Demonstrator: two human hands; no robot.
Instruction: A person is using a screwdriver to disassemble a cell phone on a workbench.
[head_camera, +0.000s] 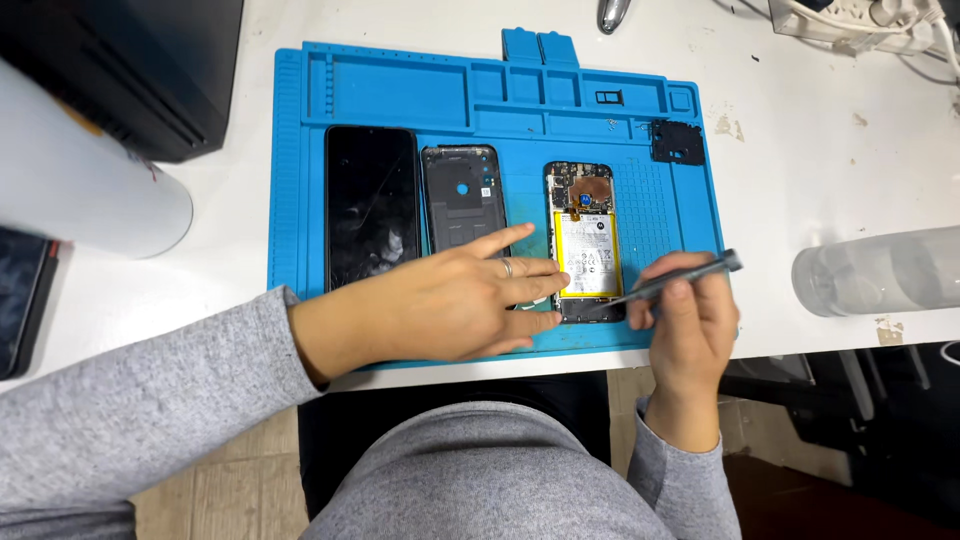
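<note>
Opened phone (585, 240): laid face down near the right end of the blue mat (300, 150), its back removed so that the battery (587, 258) and the board above it are exposed.
Tool (672, 282): a slim grey rod, held slantwise, its tip set at the phone's lower edge, just below the battery.
Right hand (690, 325): closed on the tool in a pen-like grip, the fingers curled tight around the shaft.
Left hand (455, 305): laid flat on the mat, fingers spread and extended, the fingertips (555, 283) pressed against the phone's left edge and lower corner; nothing is gripped.
Back cover (463, 195): laid just left of the phone, partly covered by the left index finger.
Second phone (371, 205): dark, glass cracked, at the mat's left side.
Small black plate (678, 142): at the mat's upper right corner.
Clear bottle (880, 270): laid on its side on the table, right of the mat.
Risk: the battery could be punctured or bent if the tip were slid upward under force; the phone could be shifted if the left fingertips were lifted; a connector at the lower edge could be torn by prying at too steep an angle.
</note>
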